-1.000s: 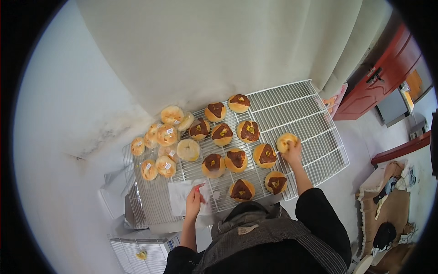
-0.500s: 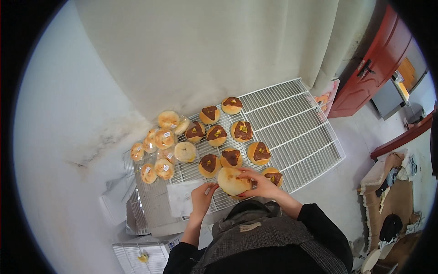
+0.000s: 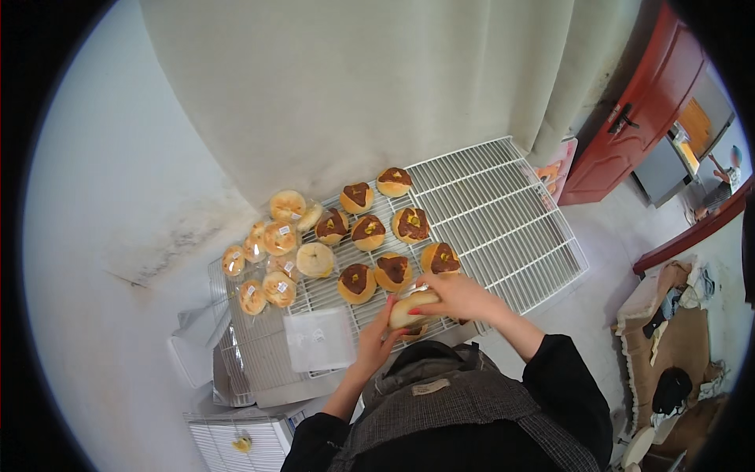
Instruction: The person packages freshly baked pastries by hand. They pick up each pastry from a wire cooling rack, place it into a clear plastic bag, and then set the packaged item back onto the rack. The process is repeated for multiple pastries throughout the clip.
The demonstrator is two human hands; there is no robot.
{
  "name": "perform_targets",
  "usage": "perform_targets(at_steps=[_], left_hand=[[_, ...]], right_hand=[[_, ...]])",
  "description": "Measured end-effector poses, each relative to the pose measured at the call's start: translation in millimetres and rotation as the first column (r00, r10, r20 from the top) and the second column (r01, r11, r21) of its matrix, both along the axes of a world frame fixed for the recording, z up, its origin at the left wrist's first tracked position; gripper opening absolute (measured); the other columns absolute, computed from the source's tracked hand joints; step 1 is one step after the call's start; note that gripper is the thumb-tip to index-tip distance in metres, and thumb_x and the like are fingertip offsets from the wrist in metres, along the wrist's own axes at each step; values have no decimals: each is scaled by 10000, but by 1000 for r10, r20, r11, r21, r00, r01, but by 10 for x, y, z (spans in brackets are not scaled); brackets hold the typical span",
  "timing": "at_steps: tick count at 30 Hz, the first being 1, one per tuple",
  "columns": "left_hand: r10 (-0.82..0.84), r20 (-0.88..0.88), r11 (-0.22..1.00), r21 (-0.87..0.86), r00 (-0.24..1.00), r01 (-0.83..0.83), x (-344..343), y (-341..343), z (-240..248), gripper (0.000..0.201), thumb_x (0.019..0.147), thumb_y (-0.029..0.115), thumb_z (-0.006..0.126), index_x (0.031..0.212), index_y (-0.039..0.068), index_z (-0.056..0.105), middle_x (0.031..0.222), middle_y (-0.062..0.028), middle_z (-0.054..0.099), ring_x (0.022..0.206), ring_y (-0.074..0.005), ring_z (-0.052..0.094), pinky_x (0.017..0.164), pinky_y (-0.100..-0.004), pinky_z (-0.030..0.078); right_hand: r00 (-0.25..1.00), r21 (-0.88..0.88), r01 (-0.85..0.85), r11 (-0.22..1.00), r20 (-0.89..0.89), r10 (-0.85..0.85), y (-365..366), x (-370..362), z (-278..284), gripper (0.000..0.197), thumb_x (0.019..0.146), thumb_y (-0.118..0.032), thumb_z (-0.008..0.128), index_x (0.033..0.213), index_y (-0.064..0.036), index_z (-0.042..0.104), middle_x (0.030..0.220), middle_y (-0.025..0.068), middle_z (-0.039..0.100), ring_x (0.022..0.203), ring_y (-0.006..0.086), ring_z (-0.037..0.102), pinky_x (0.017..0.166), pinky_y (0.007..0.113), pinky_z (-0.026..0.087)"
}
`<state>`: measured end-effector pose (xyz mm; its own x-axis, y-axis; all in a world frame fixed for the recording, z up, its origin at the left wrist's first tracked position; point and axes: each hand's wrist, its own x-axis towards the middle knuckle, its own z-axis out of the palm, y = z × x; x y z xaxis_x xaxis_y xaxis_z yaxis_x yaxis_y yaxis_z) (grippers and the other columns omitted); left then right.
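Hands, the left hand (image 3: 377,338) and the right hand (image 3: 465,300), are clamped on a pale bun (image 3: 410,311) held over the near side of the wire rack (image 3: 503,220). Squeezing too hard could dent it; a loose grip could drop it onto the brown-topped bun (image 3: 414,333) just below. The left wrist, swinging outward, could shove the pale square sheets (image 3: 318,342) askew.

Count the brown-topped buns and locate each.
8 brown-topped buns show clearly on the rack: two at the back, three in the middle, three nearer the left hand and right hand. At least one more is partly hidden; the held bun shows no clear topping.
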<state>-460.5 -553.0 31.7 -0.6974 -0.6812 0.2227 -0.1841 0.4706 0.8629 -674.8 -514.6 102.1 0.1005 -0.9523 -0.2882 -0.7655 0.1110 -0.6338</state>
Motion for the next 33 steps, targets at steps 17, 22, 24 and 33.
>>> perform_targets(at_steps=[17,22,24,33], left_hand=[[-148,33,966,220,988,137,-564,-15,23,314,939,157,376,1200,7,466,1045,-156,601,926,-192,592,810,-275,433],[-281,60,912,329,958,246,-609,-21,7,317,944,157,352,1180,-19,469,1046,-137,614,938,-142,581,838,-248,417],[-312,46,882,385,949,272,-664,-27,22,329,950,168,327,1177,-26,463,1048,-139,613,962,-153,576,850,-250,414],[-55,-373,647,693,926,318,-641,-218,-32,388,964,226,282,1224,-44,382,1104,-200,558,1046,-265,542,906,-337,413]], right_hand=[[935,-695,176,697,-103,-339,318,195,-427,231,664,-105,657,879,-20,638,793,77,569,704,229,573,602,313,474],[761,-370,649,665,297,-577,741,-224,-604,152,660,-91,638,796,-25,661,665,85,590,592,186,580,553,263,464],[612,-269,789,552,420,-670,1066,-324,-809,139,690,-65,608,804,-7,662,693,64,613,602,130,575,542,237,455],[887,803,461,377,-400,-232,4145,-291,-2945,301,846,-253,498,1002,-22,611,1047,164,574,971,276,534,836,349,421]])
